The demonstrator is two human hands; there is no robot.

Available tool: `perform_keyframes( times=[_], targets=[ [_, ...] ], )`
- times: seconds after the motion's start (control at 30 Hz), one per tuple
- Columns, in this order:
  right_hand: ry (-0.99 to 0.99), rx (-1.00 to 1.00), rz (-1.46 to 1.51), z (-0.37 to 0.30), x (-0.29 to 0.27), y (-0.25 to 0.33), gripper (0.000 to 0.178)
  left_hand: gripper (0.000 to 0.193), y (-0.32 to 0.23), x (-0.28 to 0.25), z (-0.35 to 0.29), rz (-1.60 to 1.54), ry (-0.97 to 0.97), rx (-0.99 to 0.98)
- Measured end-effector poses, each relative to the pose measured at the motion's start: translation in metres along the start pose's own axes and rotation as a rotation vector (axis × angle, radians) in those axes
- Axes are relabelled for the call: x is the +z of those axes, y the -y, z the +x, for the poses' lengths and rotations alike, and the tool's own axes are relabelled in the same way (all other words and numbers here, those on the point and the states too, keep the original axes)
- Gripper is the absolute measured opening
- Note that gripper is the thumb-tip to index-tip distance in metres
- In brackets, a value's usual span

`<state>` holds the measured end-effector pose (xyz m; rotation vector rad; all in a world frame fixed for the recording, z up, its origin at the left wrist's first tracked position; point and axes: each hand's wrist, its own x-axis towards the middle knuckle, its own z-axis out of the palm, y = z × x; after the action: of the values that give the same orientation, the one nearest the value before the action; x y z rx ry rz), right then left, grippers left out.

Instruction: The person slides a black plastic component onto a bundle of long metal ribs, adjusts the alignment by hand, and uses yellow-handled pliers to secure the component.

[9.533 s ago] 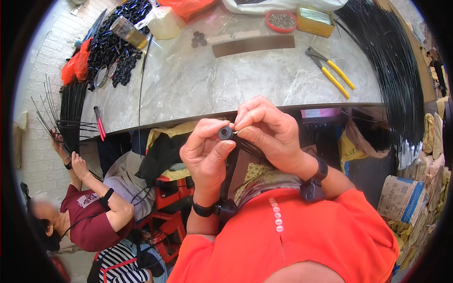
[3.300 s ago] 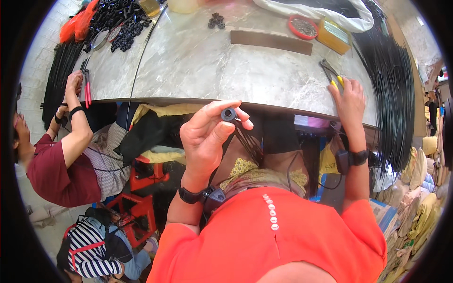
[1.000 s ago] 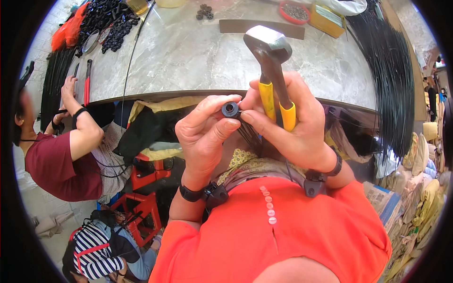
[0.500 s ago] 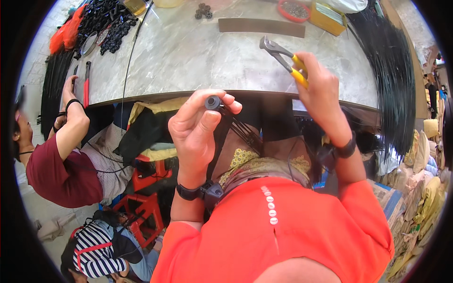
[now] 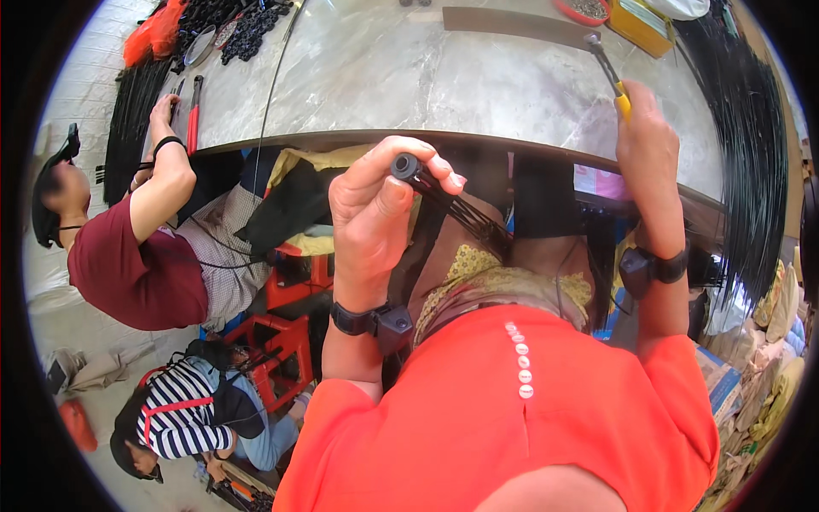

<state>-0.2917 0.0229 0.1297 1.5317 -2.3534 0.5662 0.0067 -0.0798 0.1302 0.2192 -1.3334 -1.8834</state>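
Held upright in front of me by my left hand [image 5: 368,226] is a black umbrella frame [image 5: 465,213], its round hollow hub between thumb and fingers. The frame's thin dark ribs slope down to the right, toward my lap. My right hand [image 5: 648,158] is wrapped round the yellow handles of a pair of end-cutting pincers [image 5: 607,66]. Their metal head points up and away, over the table near the right end of a flat brown strip [image 5: 520,26]. Whether the jaws are apart is hard to make out.
A grey marble-look table [image 5: 367,77] lies beyond my hands. Long black rods [image 5: 751,154] hang over its right edge. A red bowl [image 5: 584,10] and yellow box [image 5: 640,27] stand far right. Red-handled pliers [image 5: 194,115] lie near a co-worker [image 5: 145,264]; red stools [image 5: 281,358] stand at left.
My right hand has moved right with the pincers, away from my left hand. My left hand still grips the frame, whose ribs now show more. The whole view has shifted.
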Motion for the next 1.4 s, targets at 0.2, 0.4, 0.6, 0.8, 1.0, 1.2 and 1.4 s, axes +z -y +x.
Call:
perform_keyframes(
  times=[0.2, 0.4, 0.6, 0.8, 1.0, 1.2, 1.4],
  targets=[
    [0.451, 0.264, 1.308, -0.021, -0.049, 0.027, 0.035, 0.041, 0.001, 0.012, 0.001, -0.084, -0.004, 0.032],
    [1.196, 0.339, 1.925, -0.058, -0.089, 0.072, 0.038, 0.04, 0.0, 0.021, 0.0, -0.117, 0.015, 0.032],
    [1.45, 0.384, 1.908, -0.064, -0.098, 0.09, 0.043, 0.036, 0.0, 0.024, -0.007, -0.125, 0.066, 0.055],
    [1.482, 0.397, 2.037, -0.078, -0.101, 0.092, 0.045, 0.033, -0.002, 0.026, -0.012, -0.111, 0.099, 0.082],
    [1.518, 0.541, 2.238, -0.088, -0.104, 0.096, 0.044, 0.033, -0.001, 0.026, -0.013, -0.132, 0.124, 0.088],
    [1.54, 0.641, 2.257, -0.086, -0.119, 0.104, 0.044, 0.031, -0.003, 0.027, -0.014, -0.081, 0.126, 0.096],
    [1.5, 0.69, 2.224, -0.088, -0.125, 0.108, 0.04, 0.026, -0.005, 0.024, -0.01, 0.053, 0.144, 0.115]
  ],
)
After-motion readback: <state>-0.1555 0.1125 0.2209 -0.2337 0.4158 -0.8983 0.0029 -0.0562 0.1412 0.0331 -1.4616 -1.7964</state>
